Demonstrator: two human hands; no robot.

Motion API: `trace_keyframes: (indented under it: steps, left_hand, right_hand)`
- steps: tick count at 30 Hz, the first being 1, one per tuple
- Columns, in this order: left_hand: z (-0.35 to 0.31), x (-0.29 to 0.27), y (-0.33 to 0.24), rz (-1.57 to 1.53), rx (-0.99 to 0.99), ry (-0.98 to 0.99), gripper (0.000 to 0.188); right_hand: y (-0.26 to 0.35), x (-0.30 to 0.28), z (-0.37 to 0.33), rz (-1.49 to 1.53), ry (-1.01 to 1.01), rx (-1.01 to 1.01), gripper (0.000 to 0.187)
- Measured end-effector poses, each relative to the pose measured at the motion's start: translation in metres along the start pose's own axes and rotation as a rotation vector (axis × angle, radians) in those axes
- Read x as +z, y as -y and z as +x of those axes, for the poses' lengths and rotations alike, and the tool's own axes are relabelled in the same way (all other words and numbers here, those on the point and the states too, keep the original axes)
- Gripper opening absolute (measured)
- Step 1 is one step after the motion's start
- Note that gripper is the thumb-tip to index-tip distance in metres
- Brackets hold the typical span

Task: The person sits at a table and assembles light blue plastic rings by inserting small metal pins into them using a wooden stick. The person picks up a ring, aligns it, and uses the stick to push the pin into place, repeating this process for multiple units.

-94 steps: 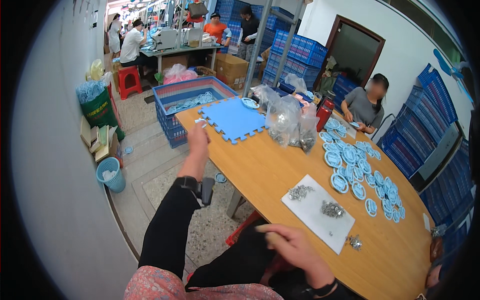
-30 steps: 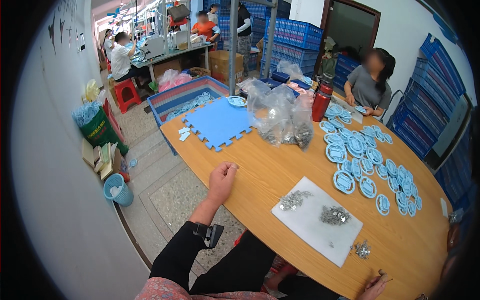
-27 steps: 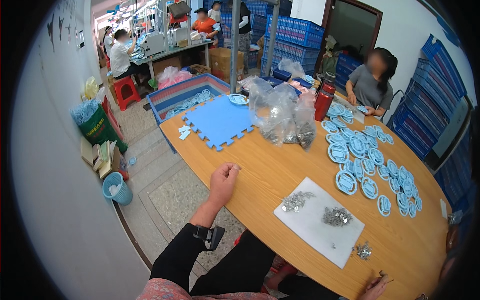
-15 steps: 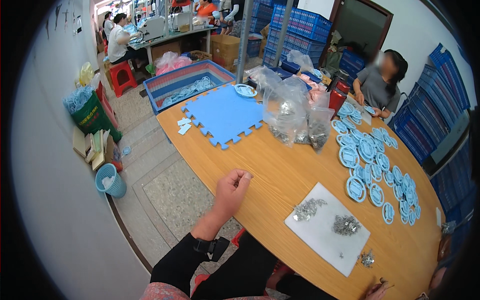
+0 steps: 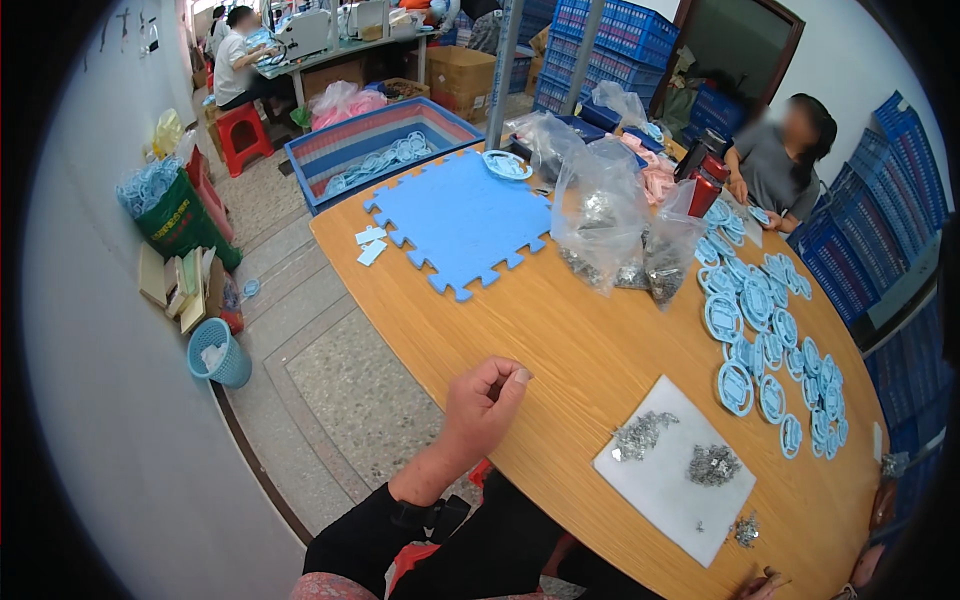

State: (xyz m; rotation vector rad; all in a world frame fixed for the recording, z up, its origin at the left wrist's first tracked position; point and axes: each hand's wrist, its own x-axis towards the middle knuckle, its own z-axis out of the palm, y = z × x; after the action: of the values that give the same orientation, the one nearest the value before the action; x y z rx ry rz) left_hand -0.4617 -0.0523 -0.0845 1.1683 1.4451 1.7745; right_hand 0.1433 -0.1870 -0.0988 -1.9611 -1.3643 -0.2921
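I have the left hand [image 5: 484,408] back from the pale tags [image 5: 371,252] | thumb pressed to curled fingers | tag placing looks done | right hand [image 5: 762,586] cropped, grip I cannot tell

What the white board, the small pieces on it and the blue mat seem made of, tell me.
White board: probably plastic, matte, judging by its even, smooth face; foam is possible. Small pieces: likely metal, shiny, since they glint silver. Blue mat: probably foam, matte, with puzzle-cut edges.
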Motion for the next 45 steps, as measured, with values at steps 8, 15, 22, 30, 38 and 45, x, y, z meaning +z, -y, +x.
trace_keyframes:
  steps: [8,15,22,30,38,45]
  left_hand:
    - [-0.002,0.002,0.004,0.014,-0.023,-0.037,0.016]
    - [-0.002,0.007,0.003,0.043,-0.015,-0.078,0.018]
    - [-0.001,0.012,0.008,0.111,0.037,-0.114,0.020]
    - [-0.004,0.012,0.009,0.029,0.003,-0.207,0.020]
    - [-0.023,0.009,0.005,0.115,0.008,-0.190,0.022]
    - [-0.084,0.052,-0.024,0.203,0.081,0.189,0.020]
  right_hand:
    - [-0.040,-0.003,-0.005,0.056,0.090,0.172,0.018]
    - [0.021,-0.005,-0.006,0.060,0.047,0.098,0.021]
    - [0.008,-0.004,-0.002,0.577,0.005,0.505,0.051]
    - [0.029,-0.010,-0.002,0.611,-0.014,0.497,0.052]
    - [-0.041,0.009,-0.012,-0.131,-0.235,-0.479,0.029]
    - [0.027,-0.016,0.019,0.775,-0.057,0.366,0.037]
